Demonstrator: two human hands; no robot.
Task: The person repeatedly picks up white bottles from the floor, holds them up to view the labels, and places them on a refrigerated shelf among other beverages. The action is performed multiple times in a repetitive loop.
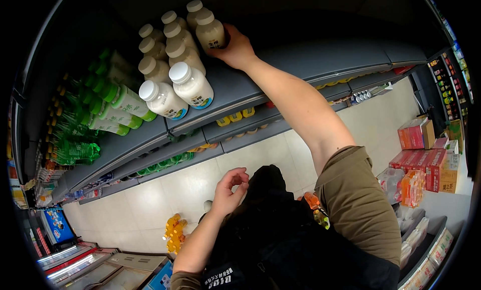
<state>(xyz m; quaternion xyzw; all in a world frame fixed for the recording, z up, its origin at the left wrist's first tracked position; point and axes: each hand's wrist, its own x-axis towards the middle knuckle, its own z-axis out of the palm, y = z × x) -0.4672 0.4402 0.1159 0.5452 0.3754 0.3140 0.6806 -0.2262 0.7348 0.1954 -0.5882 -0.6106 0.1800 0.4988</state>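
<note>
My right hand (pixel 235 48) reaches onto the dark shelf (pixel 295 64) and is closed around a white-capped bottle (pixel 210 33) of pale drink. That bottle stands in the rightmost row, with another white-capped bottle (pixel 194 12) behind it. To its left are more bottles of the same kind in two rows, the front ones being a left bottle (pixel 163 99) and a right bottle (pixel 191 85) near the shelf's edge. My left hand (pixel 230 189) hangs in front of my body, away from the shelf, fingers curled but apart, holding nothing.
Green-capped bottles (pixel 131 102) fill the shelf farther left. Lower shelves hold yellow-labelled goods (pixel 235 117) and green bottles (pixel 165 162). Orange bottles (pixel 174 233) stand on the tiled floor (pixel 280 157). Stacked red boxes (pixel 418 160) and orange packs (pixel 413 188) are at the right.
</note>
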